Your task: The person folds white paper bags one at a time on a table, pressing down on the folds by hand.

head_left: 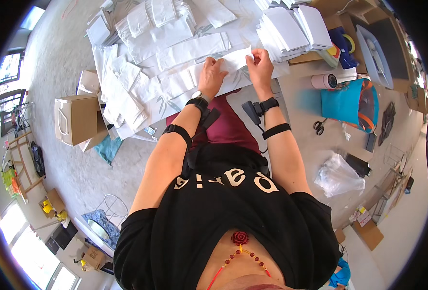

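Between my two hands lies a white paper piece, flat and narrow, near the table's front edge. My right hand is closed in a pinch on its right end, where a small corner stands up. At the other end my left hand is closed over the paper with curled fingers, the thumb toward the right; the exact grip of its fingertips is partly hidden. More white paper pieces lie overlapping just left of my left hand. Beyond them stretches another flat white row.
Loose white pieces cover the table's left side, with stacks behind. A white stack stands at the right. Beside the table are a cardboard box, a pink cylinder, a turquoise bag and black scissors.
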`<state>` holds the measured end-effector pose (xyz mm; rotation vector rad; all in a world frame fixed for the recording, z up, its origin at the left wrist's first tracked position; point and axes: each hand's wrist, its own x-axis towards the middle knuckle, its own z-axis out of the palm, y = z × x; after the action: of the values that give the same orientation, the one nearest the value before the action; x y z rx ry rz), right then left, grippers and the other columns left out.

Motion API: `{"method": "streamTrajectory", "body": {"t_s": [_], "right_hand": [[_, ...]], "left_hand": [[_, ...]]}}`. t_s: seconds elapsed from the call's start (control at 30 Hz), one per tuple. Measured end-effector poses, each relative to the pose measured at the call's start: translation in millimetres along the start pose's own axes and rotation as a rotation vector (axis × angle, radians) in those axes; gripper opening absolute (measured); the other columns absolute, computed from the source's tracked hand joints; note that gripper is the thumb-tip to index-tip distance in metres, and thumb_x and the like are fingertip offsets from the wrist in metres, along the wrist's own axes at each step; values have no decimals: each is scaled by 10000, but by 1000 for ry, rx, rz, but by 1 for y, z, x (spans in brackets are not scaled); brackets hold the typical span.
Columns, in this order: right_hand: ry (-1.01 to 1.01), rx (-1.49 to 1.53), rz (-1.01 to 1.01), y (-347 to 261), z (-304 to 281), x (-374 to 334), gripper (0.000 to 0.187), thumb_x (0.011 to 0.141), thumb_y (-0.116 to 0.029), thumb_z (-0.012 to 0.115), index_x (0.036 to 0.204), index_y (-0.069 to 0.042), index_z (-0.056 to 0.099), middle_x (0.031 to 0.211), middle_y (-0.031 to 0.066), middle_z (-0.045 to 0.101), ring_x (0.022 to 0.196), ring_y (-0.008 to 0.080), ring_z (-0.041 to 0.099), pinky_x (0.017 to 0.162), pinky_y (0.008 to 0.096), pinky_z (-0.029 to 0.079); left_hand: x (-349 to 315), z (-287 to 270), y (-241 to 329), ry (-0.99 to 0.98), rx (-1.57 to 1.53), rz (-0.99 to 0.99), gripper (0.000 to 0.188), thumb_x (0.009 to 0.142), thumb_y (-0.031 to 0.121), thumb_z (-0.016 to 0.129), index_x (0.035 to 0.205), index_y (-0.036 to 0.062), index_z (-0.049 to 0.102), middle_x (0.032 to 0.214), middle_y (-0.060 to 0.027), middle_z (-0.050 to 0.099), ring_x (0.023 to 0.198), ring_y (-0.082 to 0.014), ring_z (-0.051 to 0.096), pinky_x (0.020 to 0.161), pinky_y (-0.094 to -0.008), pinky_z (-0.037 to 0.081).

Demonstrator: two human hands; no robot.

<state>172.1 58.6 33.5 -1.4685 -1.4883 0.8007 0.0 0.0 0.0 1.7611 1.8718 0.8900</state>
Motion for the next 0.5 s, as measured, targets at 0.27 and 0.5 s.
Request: {"method": "streamTrajectory", "body": {"t_s": [0.27,0.5], "right_hand": [[-90,66,-174,-47,22,-34,276,913,-28,718,1166,-23,607,955,121,717,805,223,692,750,348,559],[-88,10,-273,-46,42,-48,240,921,-8,690,1146,-30,611,972,119,706,810,243,674,757,358,551]], "left_hand": [[-3,-1,6,-20,-33,0,500,797,80,812,1275,45,672,1157,-194,570,1078,-395,610,922,-458,537],[2,-32,-12,-4,-945,-559,442,1012,348,634,1202,-50,667,1090,-186,710,965,-263,721,835,-375,589]]}}
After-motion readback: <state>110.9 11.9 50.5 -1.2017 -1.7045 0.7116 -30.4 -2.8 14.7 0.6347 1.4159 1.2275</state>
